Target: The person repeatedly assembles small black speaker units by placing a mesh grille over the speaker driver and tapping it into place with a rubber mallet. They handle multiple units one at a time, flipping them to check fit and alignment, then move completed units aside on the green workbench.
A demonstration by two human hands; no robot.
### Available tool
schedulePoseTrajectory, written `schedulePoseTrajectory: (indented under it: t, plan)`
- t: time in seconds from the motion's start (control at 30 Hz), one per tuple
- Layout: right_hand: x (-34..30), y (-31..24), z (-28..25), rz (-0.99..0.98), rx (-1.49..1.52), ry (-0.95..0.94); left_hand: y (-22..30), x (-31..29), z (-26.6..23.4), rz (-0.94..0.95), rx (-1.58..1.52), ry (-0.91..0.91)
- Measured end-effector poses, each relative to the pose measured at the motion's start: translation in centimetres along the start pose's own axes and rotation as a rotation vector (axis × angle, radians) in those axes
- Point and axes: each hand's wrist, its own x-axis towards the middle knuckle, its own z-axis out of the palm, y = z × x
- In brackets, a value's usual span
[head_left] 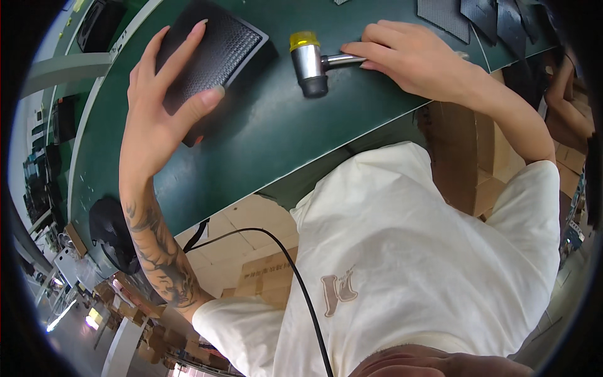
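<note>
My left hand (154, 116) is spread over a black box-shaped part with a textured mesh face (223, 56), gripping it between the thumb and the fingers. The part rests tilted on the green table at the upper left. A small mallet (308, 63) with a yellow end, a metal middle and a black end lies to the right of it. My right hand (408, 60) is closed around the mallet's metal handle, and the head is on or just above the table; I cannot tell which. Part of the handle is hidden in my fingers.
Several dark mesh panels (483, 22) lie at the table's far right. A black cap (112, 235) sits near the left edge. A black cable (282, 248) hangs below the table's front edge, beside cardboard boxes (267, 276). Another person's arm (561, 85) shows at the right.
</note>
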Motion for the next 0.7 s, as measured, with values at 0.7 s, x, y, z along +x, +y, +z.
schedulePoseTrajectory:
  t: [0.7]
  plan:
    - [8.0, 0.9, -12.1, -0.124, 0.38, -0.094, 0.5, -0.7, -0.2, -0.026, -0.009, -0.004]
